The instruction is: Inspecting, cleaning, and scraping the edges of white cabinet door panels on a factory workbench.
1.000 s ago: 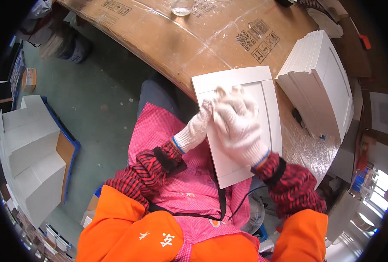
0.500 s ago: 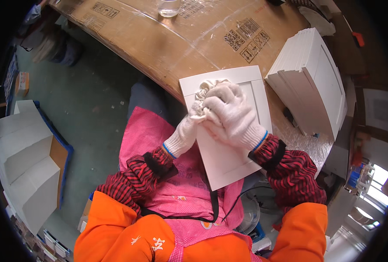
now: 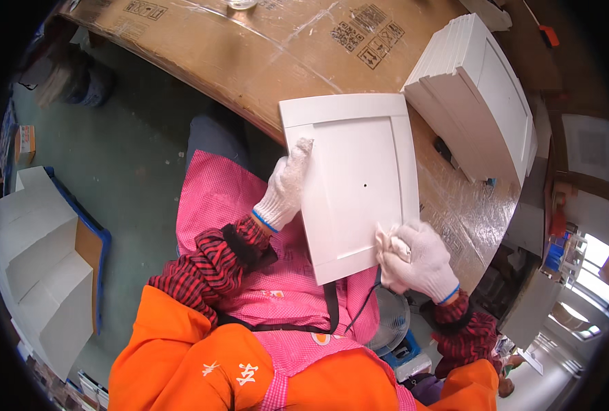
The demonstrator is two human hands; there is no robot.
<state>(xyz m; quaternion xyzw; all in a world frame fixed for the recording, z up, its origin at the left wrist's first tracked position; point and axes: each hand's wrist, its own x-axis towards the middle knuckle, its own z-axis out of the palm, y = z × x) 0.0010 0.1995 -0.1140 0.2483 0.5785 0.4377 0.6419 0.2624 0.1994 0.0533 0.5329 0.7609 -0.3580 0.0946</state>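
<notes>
White panel (image 3: pixel 349 175) sits between the left hand (image 3: pixel 287 181), gripping its edge with thumb on top, and the right hand (image 3: pixel 419 260), clutching a crumpled cloth (image 3: pixel 389 246) at its near corner. Beyond the right hand, stacked panels (image 3: pixel 479 103) stand on the table (image 3: pixel 256 75).

The fingers of the left hand (image 3: pixel 284 183) are hidden behind the white panel (image 3: pixel 345 161). The panel's lower right corner is covered by the right hand (image 3: pixel 417 257), by which a pale cloth (image 3: pixel 388 245) is partly enclosed, so its full shape cannot be made out. A dark dot (image 3: pixel 365 185) is too small to be told as hole or speck. A glass (image 3: pixel 241 3) is cut off by the upper edge, as is the cardboard-covered table (image 3: pixel 277 61). A bucket (image 3: pixel 97 88) is blurred, and its contents cannot be told.
</notes>
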